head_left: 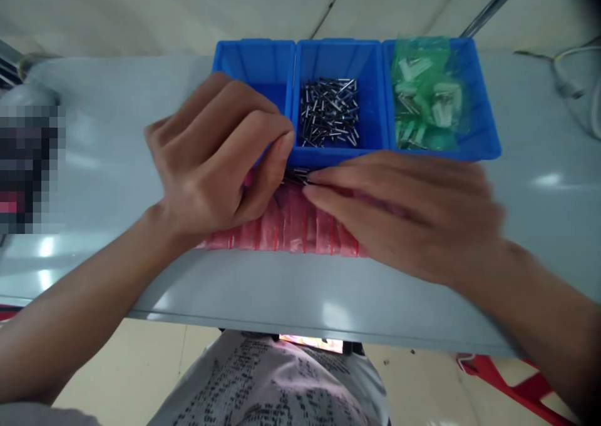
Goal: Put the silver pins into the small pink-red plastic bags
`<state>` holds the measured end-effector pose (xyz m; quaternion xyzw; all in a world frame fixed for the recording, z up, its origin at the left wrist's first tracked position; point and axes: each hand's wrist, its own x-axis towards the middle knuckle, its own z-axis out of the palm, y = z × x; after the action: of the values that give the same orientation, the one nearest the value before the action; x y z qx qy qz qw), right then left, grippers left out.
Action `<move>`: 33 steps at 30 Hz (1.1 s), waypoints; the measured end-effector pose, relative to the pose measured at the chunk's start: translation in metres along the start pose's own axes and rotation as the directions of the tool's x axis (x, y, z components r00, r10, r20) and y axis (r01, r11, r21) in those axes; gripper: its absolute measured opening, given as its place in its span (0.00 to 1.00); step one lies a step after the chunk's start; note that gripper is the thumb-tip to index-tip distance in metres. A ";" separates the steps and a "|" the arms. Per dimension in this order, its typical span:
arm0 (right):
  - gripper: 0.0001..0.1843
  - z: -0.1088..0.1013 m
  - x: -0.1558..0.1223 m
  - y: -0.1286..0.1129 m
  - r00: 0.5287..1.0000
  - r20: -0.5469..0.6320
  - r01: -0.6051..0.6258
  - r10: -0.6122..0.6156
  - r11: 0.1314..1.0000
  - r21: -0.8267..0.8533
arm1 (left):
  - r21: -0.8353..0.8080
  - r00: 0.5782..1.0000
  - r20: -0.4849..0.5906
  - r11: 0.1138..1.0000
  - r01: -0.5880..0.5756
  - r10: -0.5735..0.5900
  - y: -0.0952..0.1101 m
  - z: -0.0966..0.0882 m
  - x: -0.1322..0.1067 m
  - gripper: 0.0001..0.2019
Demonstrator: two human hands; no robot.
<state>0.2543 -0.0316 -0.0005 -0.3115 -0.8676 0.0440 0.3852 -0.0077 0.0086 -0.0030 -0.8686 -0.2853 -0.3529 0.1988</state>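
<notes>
Fingers of the left hand point(216, 157) curl down into a narrow pinch, while the fingers of the right hand point(404, 216) lie long and nearly flat, their tips reaching in from the other side. Between the two sets of fingertips, just apart, sits a small bunch of metal pins point(295, 176), at the upper edge of a row of red plastic pouches point(291, 226). Whether either hand actually grips the pins is hard to tell: the left thumb hides part of the bunch and the right hand is blurred. The pouches lie side by side in a band across the worktop point(79, 269), partly under both hands. Just beyond the pins stands a blue three-compartment bin point(253, 57), its near wall close to the fingers of both hands. Its middle compartment holds a loose heap of similar pins point(328, 113), and its right compartment a green plastic bag point(422, 94) with white parts inside. Below the worktop's near edge shows a shirt printed with dark text point(267, 382), and a red object point(511, 382) lies on the floor to the right.
</notes>
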 end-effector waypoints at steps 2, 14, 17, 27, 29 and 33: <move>0.13 0.007 -0.004 0.002 0.963 0.166 0.243 -0.212 0.949 -0.199 | 0.005 1.000 0.026 1.000 -0.014 0.013 -0.001 0.001 0.000 0.07; 0.15 0.011 -0.008 0.002 0.945 0.288 0.236 -0.153 0.930 -0.282 | 0.022 0.996 0.012 0.996 -0.091 0.091 -0.002 0.002 0.003 0.04; 0.15 0.011 -0.009 0.004 0.931 0.327 0.254 -0.164 0.933 -0.256 | 0.013 0.995 0.035 0.995 -0.098 0.098 -0.001 0.001 0.004 0.03; 0.13 0.016 -0.009 0.007 0.980 0.143 0.160 -0.140 0.977 -0.139 | 0.028 0.994 0.013 0.994 -0.107 0.107 -0.002 -0.001 0.004 0.03; 0.14 0.013 -0.006 0.005 0.984 0.114 0.152 -0.134 0.973 -0.171 | 0.031 0.992 0.011 0.992 -0.124 0.124 -0.002 -0.001 0.004 0.03; 0.22 0.002 -0.001 -0.001 0.994 0.023 0.111 -0.109 0.974 -0.196 | 0.034 0.982 -0.014 0.981 -0.189 0.190 -0.003 -0.001 0.006 0.04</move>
<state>0.2533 -0.0322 -0.0022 -0.2993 -0.8859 -0.0616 0.3491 -0.0064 0.0123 0.0024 -0.8855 -0.2053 -0.3350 0.2478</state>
